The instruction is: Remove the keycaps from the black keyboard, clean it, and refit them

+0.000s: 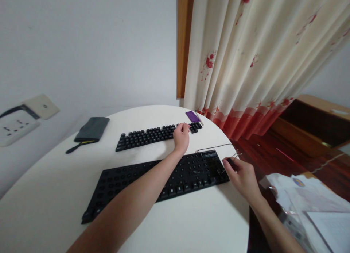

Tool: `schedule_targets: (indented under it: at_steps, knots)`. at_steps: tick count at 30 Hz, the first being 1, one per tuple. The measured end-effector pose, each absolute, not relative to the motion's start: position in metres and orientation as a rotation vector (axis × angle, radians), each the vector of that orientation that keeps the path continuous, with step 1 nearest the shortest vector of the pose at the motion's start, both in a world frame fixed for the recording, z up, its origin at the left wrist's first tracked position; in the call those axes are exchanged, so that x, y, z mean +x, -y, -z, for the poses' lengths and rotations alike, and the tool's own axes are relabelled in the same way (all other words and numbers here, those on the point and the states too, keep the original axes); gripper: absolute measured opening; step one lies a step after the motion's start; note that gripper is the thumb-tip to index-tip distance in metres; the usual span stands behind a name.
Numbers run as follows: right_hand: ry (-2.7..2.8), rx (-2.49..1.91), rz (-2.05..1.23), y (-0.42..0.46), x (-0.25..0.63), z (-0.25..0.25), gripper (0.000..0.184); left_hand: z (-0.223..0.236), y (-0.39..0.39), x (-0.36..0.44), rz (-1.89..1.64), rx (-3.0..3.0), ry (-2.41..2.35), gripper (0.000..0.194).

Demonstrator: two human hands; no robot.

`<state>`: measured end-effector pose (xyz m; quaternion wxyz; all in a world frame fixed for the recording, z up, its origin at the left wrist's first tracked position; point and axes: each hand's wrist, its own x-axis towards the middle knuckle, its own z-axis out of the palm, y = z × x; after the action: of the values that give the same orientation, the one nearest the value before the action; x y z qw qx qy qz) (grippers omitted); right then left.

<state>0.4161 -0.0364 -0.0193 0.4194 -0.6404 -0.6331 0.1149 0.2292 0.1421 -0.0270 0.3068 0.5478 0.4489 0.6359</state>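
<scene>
A black keyboard (188,169) lies across the table with many key positions bare; a row of caps still sits along its near edge. Behind it, loose black keycaps (147,137) are laid out in rows. My left hand (182,136) reaches over the keyboard to the right part of these rows, fingers curled together; what they pinch is hidden. Just past the keyboard's right end, my right hand (242,174) is closed on a small black-handled keycap puller (231,161), with thin wire prongs sticking out beyond the fingers.
On the round white table (54,202) are a grey pouch (92,129) at the left and a purple packet (192,116) at the back. A thin cable (216,147) runs to the right edge. Plastic bags and papers (308,198) lie lower right; a wall socket (18,127) is left.
</scene>
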Motion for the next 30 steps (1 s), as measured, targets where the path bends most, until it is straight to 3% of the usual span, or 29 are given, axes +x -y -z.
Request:
schedule_targets:
  at_steps: [6, 12, 17, 25, 30]
  knots:
    - [1.683, -1.593, -0.192, 0.046, 0.406, 0.019, 0.028, 0.027, -0.142, 0.23, -1.673, 1.449, -1.183, 0.026]
    - [1.647, -1.668, -0.197, 0.044, 0.404, 0.018, 0.038, 0.029, -0.142, 0.23, -1.659, 1.473, -1.184, 0.026]
    - [1.659, -1.603, -0.102, 0.048, 0.402, 0.013, 0.036, 0.028, -0.141, 0.23, -1.648, 1.473, -1.194, 0.025]
    - [1.448, -1.698, -0.452, 0.042, 0.41, 0.024, 0.04, 0.026, -0.14, 0.231, -1.643, 1.49, -1.196, 0.024]
    - [1.715, -1.626, -0.183, 0.045, 0.402, 0.03, 0.035, 0.025, -0.139, 0.231, -1.649, 1.502, -1.187, 0.024]
